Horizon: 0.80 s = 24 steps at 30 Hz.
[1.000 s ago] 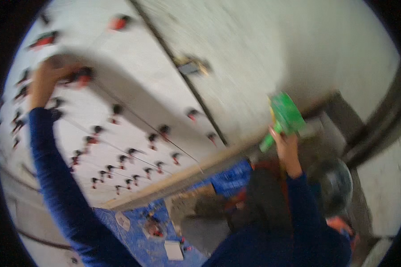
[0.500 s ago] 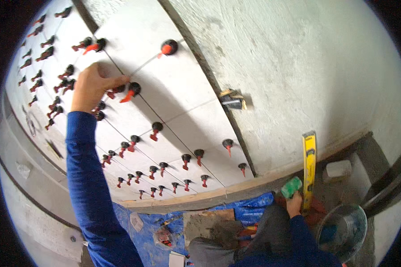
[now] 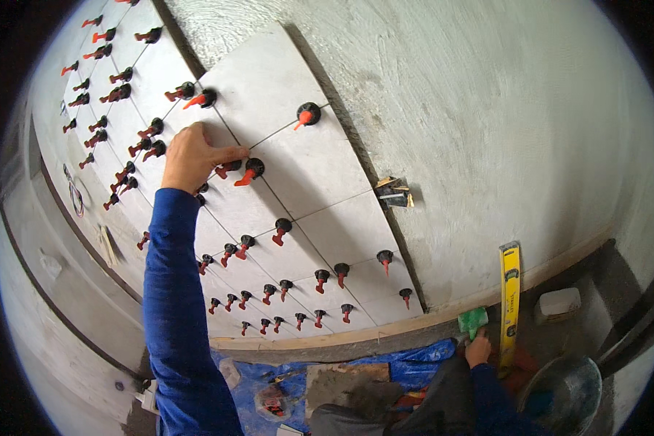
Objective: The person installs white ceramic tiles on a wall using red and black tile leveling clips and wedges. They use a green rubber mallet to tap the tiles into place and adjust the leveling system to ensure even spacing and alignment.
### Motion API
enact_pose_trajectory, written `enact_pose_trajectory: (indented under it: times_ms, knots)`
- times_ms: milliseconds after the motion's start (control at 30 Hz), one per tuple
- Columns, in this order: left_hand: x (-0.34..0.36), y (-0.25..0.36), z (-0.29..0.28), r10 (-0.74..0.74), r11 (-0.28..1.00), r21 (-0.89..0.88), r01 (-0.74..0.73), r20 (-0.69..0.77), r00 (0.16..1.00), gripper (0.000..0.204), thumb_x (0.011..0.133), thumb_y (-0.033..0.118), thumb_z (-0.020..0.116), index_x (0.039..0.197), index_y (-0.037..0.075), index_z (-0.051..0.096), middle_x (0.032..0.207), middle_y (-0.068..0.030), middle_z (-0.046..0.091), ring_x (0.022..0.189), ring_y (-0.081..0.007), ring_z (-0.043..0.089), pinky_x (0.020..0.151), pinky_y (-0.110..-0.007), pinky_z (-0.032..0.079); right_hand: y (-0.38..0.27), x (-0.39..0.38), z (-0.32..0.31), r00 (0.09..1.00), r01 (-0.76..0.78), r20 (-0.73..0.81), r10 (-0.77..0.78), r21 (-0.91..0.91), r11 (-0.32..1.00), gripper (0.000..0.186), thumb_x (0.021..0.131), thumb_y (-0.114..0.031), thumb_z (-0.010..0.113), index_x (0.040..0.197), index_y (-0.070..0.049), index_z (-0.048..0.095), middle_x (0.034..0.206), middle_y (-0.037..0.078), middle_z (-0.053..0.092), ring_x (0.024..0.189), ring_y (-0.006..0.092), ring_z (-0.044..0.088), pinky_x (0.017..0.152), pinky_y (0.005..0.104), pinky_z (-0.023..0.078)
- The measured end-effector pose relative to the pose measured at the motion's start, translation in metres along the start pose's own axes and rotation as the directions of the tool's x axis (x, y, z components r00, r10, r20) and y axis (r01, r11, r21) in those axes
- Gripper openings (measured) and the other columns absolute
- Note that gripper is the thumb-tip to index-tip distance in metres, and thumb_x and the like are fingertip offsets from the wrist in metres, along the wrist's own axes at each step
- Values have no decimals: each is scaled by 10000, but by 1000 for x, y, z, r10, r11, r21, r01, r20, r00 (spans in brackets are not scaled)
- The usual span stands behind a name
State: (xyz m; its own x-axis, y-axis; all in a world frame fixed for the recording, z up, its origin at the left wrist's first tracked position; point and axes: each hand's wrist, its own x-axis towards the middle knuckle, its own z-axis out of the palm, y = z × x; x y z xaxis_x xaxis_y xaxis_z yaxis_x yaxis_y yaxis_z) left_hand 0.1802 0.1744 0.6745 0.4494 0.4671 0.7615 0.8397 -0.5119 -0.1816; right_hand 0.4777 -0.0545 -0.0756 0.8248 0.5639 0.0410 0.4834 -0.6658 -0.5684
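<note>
My left hand [image 3: 196, 156] is against the pale wall tiles [image 3: 283, 174], with its thumb stretched along a joint and its fingers partly hidden behind the palm. Close by the thumb, a red-and-black tile levelling clip [image 3: 229, 168] and a second levelling clip [image 3: 251, 173] stick out of the joints. Down low on the right, my right hand [image 3: 478, 349] grips a small green block-like thing [image 3: 472, 321]; its exact kind is too small to make out. Just right of that hand, a yellow spirit level [image 3: 510, 298] leans upright against the wall.
Bare plastered wall [image 3: 472, 131] lies right of the tiles, with a black electrical box [image 3: 394, 195] in it. Below are a wooden batten [image 3: 327, 341], a blue tarp [image 3: 407, 361], a mortar-smeared board [image 3: 349, 381], a bucket [image 3: 570, 389] and a white block [image 3: 559, 304].
The whole view has shifted, so the wall appears farther right and lower. My left hand stays at the same tile joint. In my right hand the green thing has turned slightly.
</note>
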Motion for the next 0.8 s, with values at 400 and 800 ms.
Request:
enact_pose_trajectory:
  times_ms: [400,800]
  knots:
    - [-13,1,-16,34,999,-8,-33,26,999,600,755,496,890,910,-59,722,908,-247,717,891,-375,693,820,-455,539,-285,-6,-351,492,863,-664,-564,289,414,188,916,-108,778,1061,-14,701,910,142,719,709,239,708,622,343,541]
    - [-88,162,88,157,-873,-380,306,375,914,432,1124,410,453,1305,32,557,1322,-172,624,1188,-319,644,1046,-476,529,-472,4,-508,-150,681,-294,-944,-723,117,146,883,-197,705,981,-92,682,914,81,717,840,260,757,668,398,609]
